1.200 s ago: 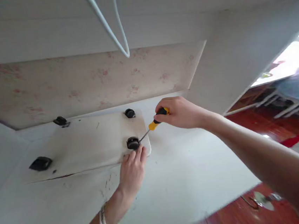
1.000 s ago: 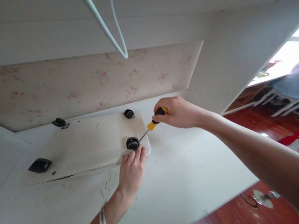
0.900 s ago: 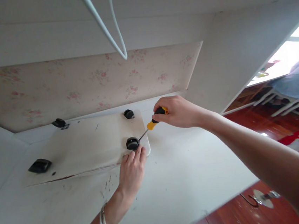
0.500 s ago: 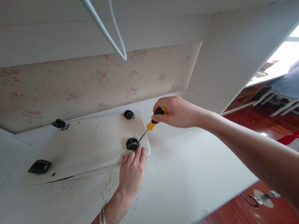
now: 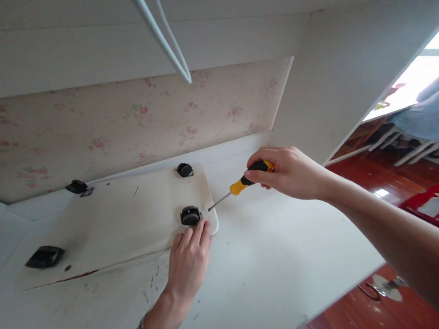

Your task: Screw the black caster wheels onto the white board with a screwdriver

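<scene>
A white board (image 5: 131,219) with rounded corners lies on the white surface. Several black casters are fixed on it. My left hand (image 5: 189,255) reaches over the board's front edge, its fingers bent and pressed against the right front caster (image 5: 191,216); its thumb is hidden. My right hand (image 5: 282,171) is closed round the handle of a yellow and black screwdriver (image 5: 239,186). The screwdriver slants down to the left, its tip just right of that caster. A small dark spot shows at the tip, too small to name.
A pale cable (image 5: 172,50) hangs in a loop above the board. Flowered wallpaper (image 5: 141,125) covers the back, and a white side panel (image 5: 335,76) closes the right. On the wooden floor stands a red container (image 5: 437,211) with things in it.
The screwdriver has drawn back to the right and down with my right hand, its tip now apart from the caster. My left hand stays by the caster. The view has shifted slightly.
</scene>
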Tool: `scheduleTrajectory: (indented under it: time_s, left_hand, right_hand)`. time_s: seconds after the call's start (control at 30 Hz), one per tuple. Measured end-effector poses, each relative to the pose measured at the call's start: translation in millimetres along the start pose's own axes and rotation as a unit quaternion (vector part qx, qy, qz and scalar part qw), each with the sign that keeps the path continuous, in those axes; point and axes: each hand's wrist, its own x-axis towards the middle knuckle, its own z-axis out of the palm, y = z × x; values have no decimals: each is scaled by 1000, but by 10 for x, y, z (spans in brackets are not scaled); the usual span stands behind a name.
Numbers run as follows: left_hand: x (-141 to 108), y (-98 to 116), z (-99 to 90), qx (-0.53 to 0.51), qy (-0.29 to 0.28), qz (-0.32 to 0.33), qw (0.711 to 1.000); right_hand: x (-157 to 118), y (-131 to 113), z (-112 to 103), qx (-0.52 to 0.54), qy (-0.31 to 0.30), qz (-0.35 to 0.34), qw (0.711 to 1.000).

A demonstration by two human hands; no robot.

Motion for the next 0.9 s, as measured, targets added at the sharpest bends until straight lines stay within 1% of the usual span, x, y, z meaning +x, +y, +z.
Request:
scheduleTrajectory:
  time_s: [0.13, 0.23, 0.4, 0.53, 0.67, 0.8, 0.9]
  left_hand:
    - [18, -19, 5, 0, 11, 5, 1000]
    - [26, -25, 4, 1, 20, 12, 1000]
    - [4, -35, 21, 8, 28, 21, 999]
    - [-29, -54, 54, 10, 28, 27, 999]
    - [-52, -69, 75, 6, 39, 38, 999]
    - [-45, -76, 77, 7, 42, 44, 998]
    - [-62, -54, 63, 3, 30, 32, 999]
  right_hand:
    - [-200, 182, 62, 34, 7, 36, 999]
    - [-261, 282, 107, 54, 4, 58, 997]
    - [-186, 333, 183, 83, 9, 83, 993]
    - [-74, 318, 292, 98, 12, 74, 992]
    - [11, 357, 398, 136, 9, 65, 989]
    - [38, 411, 398, 159, 5, 101, 982]
    - [-18, 454, 359, 212, 3, 135, 968]
